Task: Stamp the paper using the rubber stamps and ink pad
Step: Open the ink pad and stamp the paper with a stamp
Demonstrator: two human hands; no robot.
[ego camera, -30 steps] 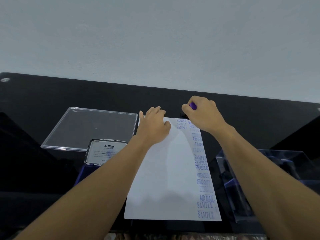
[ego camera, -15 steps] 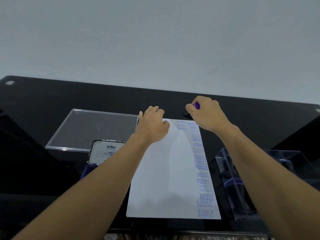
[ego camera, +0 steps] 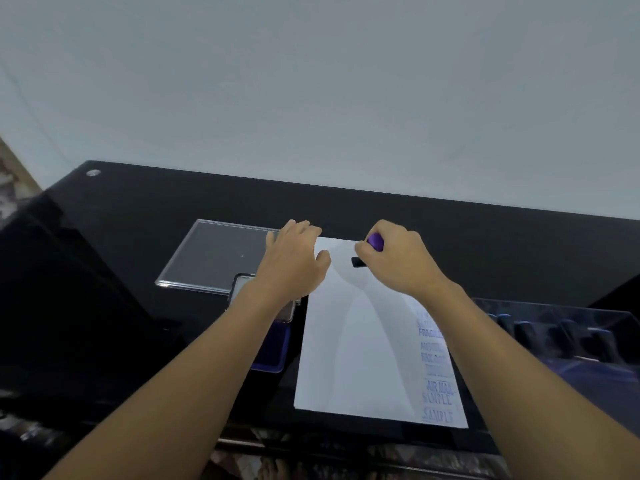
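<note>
Gripping the stamp (ego camera: 375, 242), the right hand (ego camera: 398, 263) sits at the far end of the paper (ego camera: 360, 344); the left hand (ego camera: 292, 263), just beside, presses flat on it. Bare paper stretches lengthwise toward the person.

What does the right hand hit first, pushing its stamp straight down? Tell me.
Likely the paper: the right hand aims the stamp, black base down, at the sheet's blank top; whether it already touches is unclear.
</note>
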